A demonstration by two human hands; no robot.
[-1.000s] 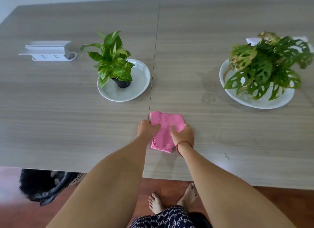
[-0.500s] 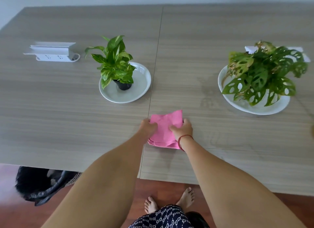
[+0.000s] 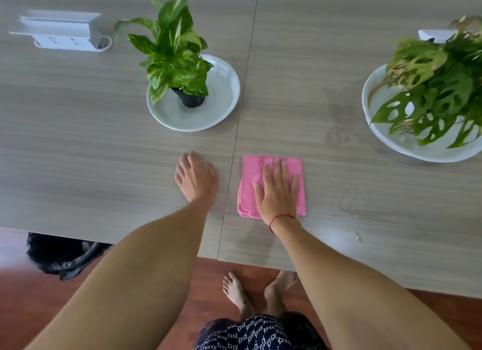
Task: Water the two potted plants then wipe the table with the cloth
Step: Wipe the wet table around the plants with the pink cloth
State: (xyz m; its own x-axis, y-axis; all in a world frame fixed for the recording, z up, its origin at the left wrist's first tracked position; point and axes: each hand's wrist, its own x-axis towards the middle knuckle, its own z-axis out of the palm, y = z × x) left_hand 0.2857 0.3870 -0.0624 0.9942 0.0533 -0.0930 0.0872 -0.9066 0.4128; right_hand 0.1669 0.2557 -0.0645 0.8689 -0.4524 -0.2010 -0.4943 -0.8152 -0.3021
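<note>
A folded pink cloth (image 3: 249,182) lies on the grey wooden table (image 3: 78,154) near its front edge. My right hand (image 3: 276,193) rests flat on the cloth, palm down, fingers spread, pressing it to the table. My left hand (image 3: 195,177) lies open on the bare table just left of the cloth, not touching it. A small potted plant (image 3: 172,52) in a black pot stands on a white plate (image 3: 224,88) behind my left hand. A larger plant with holed leaves (image 3: 438,88) sits on a white plate (image 3: 391,141) at the right.
A white power strip (image 3: 62,34) lies at the back left, and a white object (image 3: 433,35) shows behind the larger plant. Faint wet marks (image 3: 336,133) lie between the plates. A dark bag (image 3: 60,255) sits on the floor under the table's left front edge.
Both hands were gripping the cloth's edges. Now the left hand has let go and moved left onto the table, and the right hand has flattened on top of the folded cloth.
</note>
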